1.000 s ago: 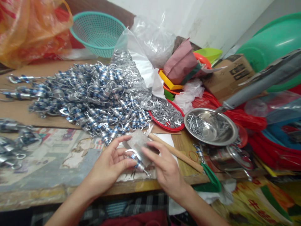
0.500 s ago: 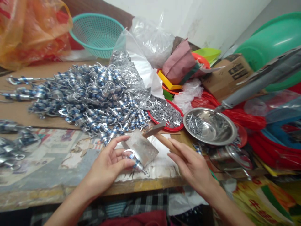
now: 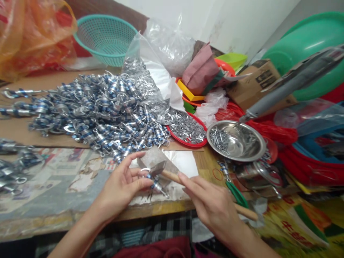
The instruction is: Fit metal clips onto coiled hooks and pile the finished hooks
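My left hand [image 3: 124, 186] pinches a small silver and blue metal part [image 3: 155, 184] and steadies it on a grey metal block [image 3: 155, 160] near the table's front edge. My right hand [image 3: 212, 204] is wrapped round the wooden handle of a small hammer [image 3: 172, 175]. The hammer's head rests on or just above the part on the block. Behind the block lies a large heap of the same silver and blue parts [image 3: 91, 107].
A red tray of small metal pieces [image 3: 188, 129] and a steel bowl of pins [image 3: 236, 141] stand right of the heap. Green-handled pliers [image 3: 236, 193] lie near my right hand. A teal basket [image 3: 106, 37], plastic bags, a cardboard box [image 3: 255, 84] and green tubs crowd the back and right.
My right hand left the block, took hold of the hammer's handle beside it, and brought the hammer head down to the part. My left hand has kept the part in place.
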Available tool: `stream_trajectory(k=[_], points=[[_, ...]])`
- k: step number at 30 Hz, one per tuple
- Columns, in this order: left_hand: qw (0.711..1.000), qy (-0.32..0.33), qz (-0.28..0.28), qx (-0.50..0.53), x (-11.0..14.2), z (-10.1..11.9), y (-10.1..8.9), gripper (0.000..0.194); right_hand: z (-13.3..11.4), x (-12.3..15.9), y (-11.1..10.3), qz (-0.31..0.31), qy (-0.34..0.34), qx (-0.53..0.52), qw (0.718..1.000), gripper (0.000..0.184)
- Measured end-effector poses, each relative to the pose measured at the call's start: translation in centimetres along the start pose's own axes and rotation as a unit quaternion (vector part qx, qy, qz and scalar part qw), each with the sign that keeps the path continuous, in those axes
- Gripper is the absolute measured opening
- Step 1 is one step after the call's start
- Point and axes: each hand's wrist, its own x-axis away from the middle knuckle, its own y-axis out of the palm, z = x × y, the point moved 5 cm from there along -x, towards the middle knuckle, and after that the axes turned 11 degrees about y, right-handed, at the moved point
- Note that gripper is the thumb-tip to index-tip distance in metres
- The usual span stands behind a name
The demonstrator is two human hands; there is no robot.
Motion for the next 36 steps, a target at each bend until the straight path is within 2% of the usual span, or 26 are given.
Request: stream_trajectory(k=[2, 5, 7, 9, 12, 14, 17, 21, 25, 27, 29, 32, 34, 36], points=[[1.0, 0.0, 0.005, -0.01, 0.1, 0.0, -0.2, 0.068, 1.9, -1.0, 0.4, 0.019, 0.067, -0.046, 0.997, 0.04], [0.997, 0.018, 0.0, -0.08, 0.3, 0.4, -0.4, 0.037, 5.2, -2.6, 1.8, 0.001, 0.15, -0.082, 0.985, 0.037], [0.985, 0.046, 0.002, -0.163, 0.4, 0.8, -0.6, 0.014, 6.6, -4.0, 2.8, -0.043, 0.157, -0.066, 0.984, 0.031], [0.967, 0.093, 0.011, -0.237, 0.4, 1.3, -0.8, 0.004, 7.7, -5.7, 2.9, -0.038, 0.16, -0.012, 0.986, 0.028], [0.941, 0.182, 0.012, -0.283, 0.3, 2.1, -0.6, 0.001, 9.4, -9.0, 2.3, 0.019, 0.196, 0.076, 0.978, 0.029], [0.926, 0.223, 0.005, -0.305, 0.3, 2.3, -0.4, 0.002, 10.3, -11.4, 2.3, 0.02, 0.221, 0.101, 0.97, 0.028], [0.909, 0.239, -0.008, -0.341, 0.4, 2.4, -0.1, 0.004, 11.2, -14.1, 2.8, -0.004, 0.243, 0.125, 0.962, 0.038], [0.909, 0.237, -0.013, -0.342, 0.7, 2.5, 0.2, 0.006, 11.6, -15.4, 2.9, -0.024, 0.241, 0.114, 0.963, 0.05], [0.921, 0.236, 0.008, -0.311, 0.8, 2.5, 0.1, 0.011, 10.1, -14.3, 1.9, 0.003, 0.21, 0.053, 0.976, 0.031], [0.924, 0.235, 0.03, -0.301, 0.8, 2.5, 0.0, 0.018, 8.1, -12.8, 1.6, 0.011, 0.192, 0.01, 0.981, 0.023], [0.926, 0.231, 0.045, -0.296, 0.8, 2.4, 0.0, 0.024, 5.2, -10.9, 1.7, 0.01, 0.162, -0.075, 0.984, 0.018], [0.929, 0.228, 0.05, -0.288, 0.8, 2.1, -0.1, 0.028, 0.4, -8.1, 1.9, 0.017, 0.073, -0.287, 0.955, 0.008], [0.928, 0.235, 0.044, -0.285, 0.9, 2.1, -0.1, 0.029, -2.0, -6.8, 2.0, 0.013, 0.027, -0.346, 0.938, 0.01], [0.926, 0.242, 0.042, -0.286, 1.0, 2.1, -0.1, 0.029, -3.3, -6.0, 2.2, 0.007, 0.003, -0.36, 0.933, 0.014]])
